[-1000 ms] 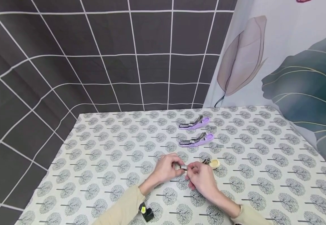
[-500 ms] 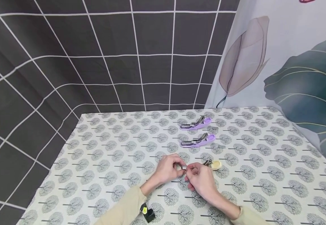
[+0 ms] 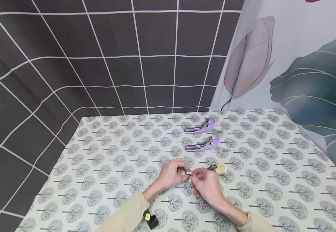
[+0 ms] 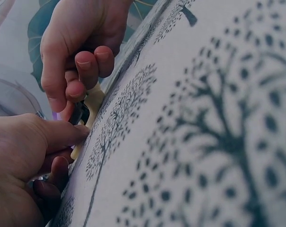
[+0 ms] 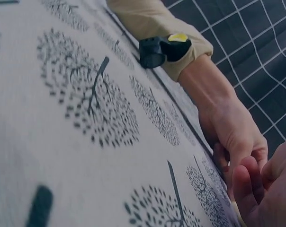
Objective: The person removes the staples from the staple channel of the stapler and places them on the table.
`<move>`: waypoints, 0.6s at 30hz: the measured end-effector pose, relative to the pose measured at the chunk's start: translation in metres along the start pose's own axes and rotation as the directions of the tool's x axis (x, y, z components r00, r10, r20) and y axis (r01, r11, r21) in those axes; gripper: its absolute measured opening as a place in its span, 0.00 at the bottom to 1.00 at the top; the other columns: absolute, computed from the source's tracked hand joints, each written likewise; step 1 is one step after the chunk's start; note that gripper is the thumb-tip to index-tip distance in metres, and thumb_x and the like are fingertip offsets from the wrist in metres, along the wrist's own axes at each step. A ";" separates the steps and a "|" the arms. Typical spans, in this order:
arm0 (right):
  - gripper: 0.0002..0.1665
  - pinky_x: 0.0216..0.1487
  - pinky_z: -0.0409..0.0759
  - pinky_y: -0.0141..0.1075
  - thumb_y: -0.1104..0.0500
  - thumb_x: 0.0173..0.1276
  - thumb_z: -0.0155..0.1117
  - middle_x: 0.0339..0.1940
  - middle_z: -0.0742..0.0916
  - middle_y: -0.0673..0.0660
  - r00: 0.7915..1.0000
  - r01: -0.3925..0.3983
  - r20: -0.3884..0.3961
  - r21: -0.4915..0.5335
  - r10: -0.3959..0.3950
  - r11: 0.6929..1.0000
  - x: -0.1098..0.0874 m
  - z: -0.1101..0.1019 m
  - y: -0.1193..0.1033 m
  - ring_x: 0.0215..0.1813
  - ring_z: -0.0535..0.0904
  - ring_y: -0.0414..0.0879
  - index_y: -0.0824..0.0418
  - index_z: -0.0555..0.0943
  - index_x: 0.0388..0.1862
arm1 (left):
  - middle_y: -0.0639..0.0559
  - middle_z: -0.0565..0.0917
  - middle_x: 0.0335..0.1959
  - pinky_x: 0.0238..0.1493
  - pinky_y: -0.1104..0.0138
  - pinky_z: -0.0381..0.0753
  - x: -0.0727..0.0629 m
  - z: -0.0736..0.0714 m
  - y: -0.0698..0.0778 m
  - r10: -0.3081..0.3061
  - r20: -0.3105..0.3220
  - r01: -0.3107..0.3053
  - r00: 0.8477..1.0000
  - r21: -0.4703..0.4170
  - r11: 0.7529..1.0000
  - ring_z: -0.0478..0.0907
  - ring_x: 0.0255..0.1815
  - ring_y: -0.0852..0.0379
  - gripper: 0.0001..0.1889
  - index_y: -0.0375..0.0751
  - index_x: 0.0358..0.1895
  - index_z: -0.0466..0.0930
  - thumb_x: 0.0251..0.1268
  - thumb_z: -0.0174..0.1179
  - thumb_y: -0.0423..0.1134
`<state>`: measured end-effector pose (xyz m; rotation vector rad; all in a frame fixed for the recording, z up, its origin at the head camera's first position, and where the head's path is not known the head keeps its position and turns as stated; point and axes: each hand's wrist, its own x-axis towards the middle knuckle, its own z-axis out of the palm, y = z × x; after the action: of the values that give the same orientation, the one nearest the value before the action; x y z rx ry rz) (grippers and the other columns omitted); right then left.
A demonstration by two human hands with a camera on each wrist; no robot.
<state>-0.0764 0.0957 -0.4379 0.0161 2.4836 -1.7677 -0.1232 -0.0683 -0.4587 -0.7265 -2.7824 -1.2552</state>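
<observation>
A yellow stapler (image 3: pixel 221 169) lies with its top raised, its middle hidden behind my right hand (image 3: pixel 208 184). My left hand (image 3: pixel 170 174) grips the stapler's front end between thumb and fingers. Between the two hands a small silver strip of staples (image 3: pixel 189 172) shows, with my right thumb and fingertips pinching its right end. From the left wrist view, pale yellow stapler parts show between my left hand (image 4: pixel 20 151) and right hand (image 4: pixel 81 42). The right wrist view has both hands close together, the left hand (image 5: pixel 235 130) beyond the right hand (image 5: pixel 275 189); the strip is hidden there.
Farther back lie two opened purple staplers, one nearer (image 3: pixel 202 145) and one farther (image 3: pixel 200 127). Beside each is a small grey staple strip, the nearer strip (image 3: pixel 227 150) and the farther strip (image 3: pixel 217 131). A tree-print cloth (image 3: pixel 113 183) covers the table.
Both hands stay almost in place over the yellow stapler, with only slight finger movement at the strip. The head view shifts a little and back. The purple staplers have not moved.
</observation>
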 end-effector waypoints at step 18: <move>0.07 0.11 0.76 0.37 0.74 0.66 0.62 0.17 0.83 0.53 0.996 0.087 0.024 -0.049 -0.086 0.995 0.006 0.004 0.004 0.11 0.75 0.43 0.70 0.76 0.41 | 0.59 0.82 0.27 0.34 0.73 0.68 -0.001 -0.001 0.001 0.005 0.001 -0.005 1.000 -0.007 1.000 0.65 0.20 0.72 0.09 0.43 0.34 0.89 0.49 0.78 0.34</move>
<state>-0.0816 0.0926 -0.4439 -0.1150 2.5484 -1.7271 -0.1227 -0.0689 -0.4577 -0.7342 -2.7771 -1.2645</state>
